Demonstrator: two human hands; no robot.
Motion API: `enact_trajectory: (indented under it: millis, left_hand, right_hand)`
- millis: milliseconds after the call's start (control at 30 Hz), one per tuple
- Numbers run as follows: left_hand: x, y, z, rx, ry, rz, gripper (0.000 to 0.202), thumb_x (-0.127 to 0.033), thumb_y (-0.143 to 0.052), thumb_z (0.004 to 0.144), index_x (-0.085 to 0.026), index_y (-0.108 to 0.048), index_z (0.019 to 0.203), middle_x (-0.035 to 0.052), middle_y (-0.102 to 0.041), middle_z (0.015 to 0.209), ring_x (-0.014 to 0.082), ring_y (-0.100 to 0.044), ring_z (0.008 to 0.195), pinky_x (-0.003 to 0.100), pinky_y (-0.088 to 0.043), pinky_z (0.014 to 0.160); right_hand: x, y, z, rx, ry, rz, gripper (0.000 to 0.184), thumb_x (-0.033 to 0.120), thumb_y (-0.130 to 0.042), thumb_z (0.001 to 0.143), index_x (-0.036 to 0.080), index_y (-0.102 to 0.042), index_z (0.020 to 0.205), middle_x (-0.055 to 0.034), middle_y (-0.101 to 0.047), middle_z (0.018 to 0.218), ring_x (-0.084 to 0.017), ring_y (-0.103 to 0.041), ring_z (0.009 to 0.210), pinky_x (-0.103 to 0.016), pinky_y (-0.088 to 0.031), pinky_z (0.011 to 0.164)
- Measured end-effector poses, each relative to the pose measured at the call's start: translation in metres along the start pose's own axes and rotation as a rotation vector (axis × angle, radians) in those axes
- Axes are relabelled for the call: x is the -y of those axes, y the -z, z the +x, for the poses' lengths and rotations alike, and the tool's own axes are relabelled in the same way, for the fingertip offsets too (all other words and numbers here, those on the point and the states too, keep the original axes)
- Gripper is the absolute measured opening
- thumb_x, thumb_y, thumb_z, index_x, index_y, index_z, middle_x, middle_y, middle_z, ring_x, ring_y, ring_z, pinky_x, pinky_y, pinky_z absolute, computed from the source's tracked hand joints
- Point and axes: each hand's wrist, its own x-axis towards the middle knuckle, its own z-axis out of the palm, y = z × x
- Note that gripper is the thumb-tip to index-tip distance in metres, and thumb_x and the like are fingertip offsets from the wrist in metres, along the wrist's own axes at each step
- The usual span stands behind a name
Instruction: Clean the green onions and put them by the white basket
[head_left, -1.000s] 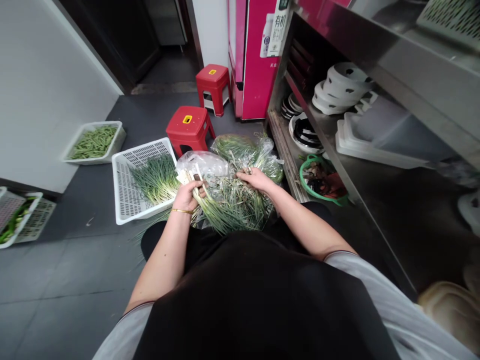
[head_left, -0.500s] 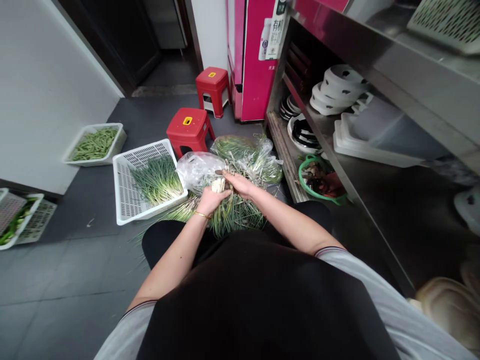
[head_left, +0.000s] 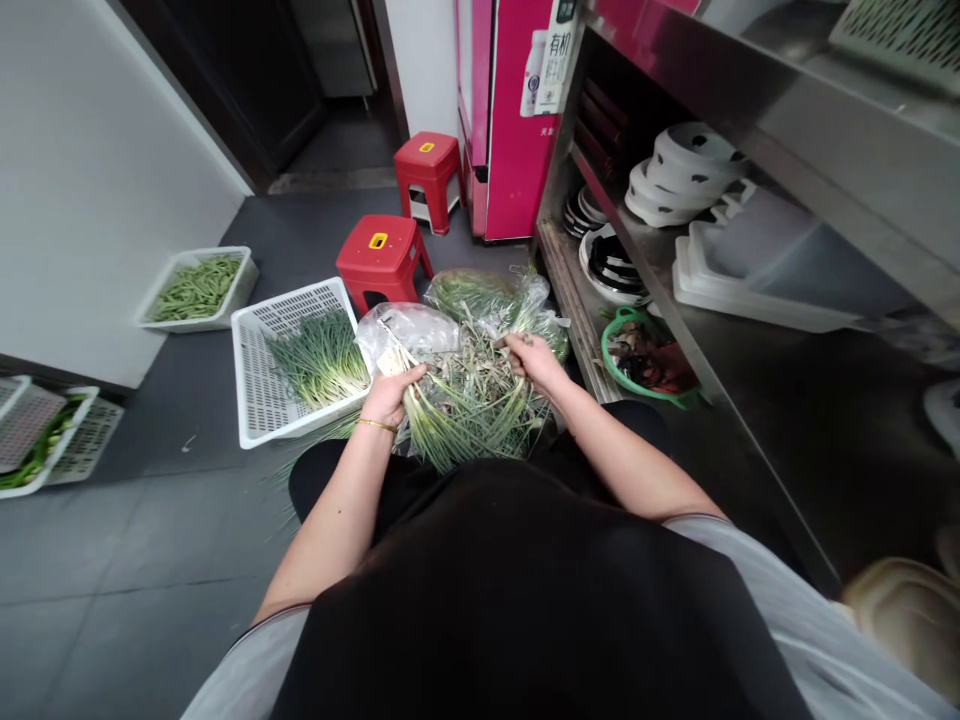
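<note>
Head view grip: left hand [head_left: 390, 395] clamped on white ends of a scallion bunch [head_left: 442, 415]; right hand [head_left: 534, 362] pinching one limp strand.
Bunch: over lap, beside plastic bag [head_left: 409, 328].
Advice: peel downward, keeping roots firm.
Left: white basket [head_left: 259, 385].

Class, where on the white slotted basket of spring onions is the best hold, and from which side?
Grip the white slotted basket by its raised rim at the bare near-left corner, coming from above. The spring onions are heaped towards the right side, and the left hand and bags crowd that edge.
</note>
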Motion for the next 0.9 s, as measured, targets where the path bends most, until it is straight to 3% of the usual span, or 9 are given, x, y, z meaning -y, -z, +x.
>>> enact_trajectory:
  millis: [133, 200, 367, 533, 767, 900]
  left_hand:
    - [0.002, -0.011, -0.002, 0.088, 0.073, 0.028, 0.039, -0.016, -0.086, 0.043, -0.009, -0.067, 0.075, 0.0041, -0.068, 0.065, 0.0144, -0.061, 0.054, 0.029, -0.055, 0.056]
    - [0.006, -0.015, -0.004, 0.118, 0.067, 0.061, 0.039, -0.018, -0.086, 0.044, -0.009, -0.068, 0.077, 0.0053, -0.069, 0.068, 0.0153, -0.062, 0.057, 0.03, -0.055, 0.059]
    - [0.019, -0.008, -0.007, 0.145, -0.031, 0.224, 0.039, -0.022, -0.087, 0.045, -0.011, -0.07, 0.078, 0.0086, -0.071, 0.081, 0.0194, -0.065, 0.072, 0.034, -0.055, 0.073]
    - [0.029, -0.004, -0.006, 0.158, -0.075, 0.332, 0.036, -0.022, -0.084, 0.047, -0.011, -0.069, 0.078, 0.0083, -0.07, 0.082, 0.0182, -0.063, 0.072, 0.035, -0.053, 0.076]
    - [0.025, -0.008, -0.006, 0.137, -0.059, 0.232, 0.035, -0.017, -0.081, 0.046, -0.012, -0.066, 0.077, 0.0045, -0.067, 0.075, 0.0162, -0.061, 0.066, 0.033, -0.052, 0.07]
    - [0.028, -0.007, -0.008, 0.137, -0.03, 0.251, 0.036, -0.015, -0.081, 0.044, -0.011, -0.066, 0.076, 0.0045, -0.068, 0.075, 0.0163, -0.061, 0.066, 0.033, -0.052, 0.07]
  right_hand:
    - [-0.002, -0.024, -0.004, 0.352, 0.178, -0.395, 0.029, 0.04, -0.072, 0.066, 0.014, -0.068, 0.077, 0.0025, -0.056, 0.058, -0.012, -0.051, 0.062, -0.024, -0.041, 0.063]
    - [-0.004, -0.038, -0.004, 0.423, 0.187, -0.479, 0.027, 0.038, -0.072, 0.065, 0.013, -0.067, 0.071, 0.0025, -0.057, 0.06, -0.011, -0.051, 0.062, -0.024, -0.039, 0.063]
    - [-0.009, -0.046, -0.003, 0.335, 0.134, -0.512, 0.028, 0.038, -0.072, 0.064, 0.013, -0.06, 0.064, 0.0042, -0.051, 0.058, -0.009, -0.044, 0.057, -0.022, -0.033, 0.056]
    - [-0.006, -0.046, -0.005, 0.313, 0.167, -0.708, 0.032, 0.038, -0.075, 0.059, 0.015, -0.052, 0.055, 0.0052, -0.044, 0.052, -0.009, -0.041, 0.055, -0.023, -0.029, 0.054]
    - [-0.007, -0.034, -0.011, 0.403, 0.15, -0.5, 0.02, 0.033, -0.067, 0.07, 0.013, -0.063, 0.067, 0.0026, -0.054, 0.06, -0.01, -0.046, 0.058, -0.024, -0.035, 0.058]
    - [-0.007, -0.034, -0.015, 0.345, 0.163, -0.538, 0.021, 0.034, -0.068, 0.07, 0.013, -0.064, 0.07, 0.0019, -0.056, 0.061, -0.011, -0.046, 0.057, -0.024, -0.035, 0.057]
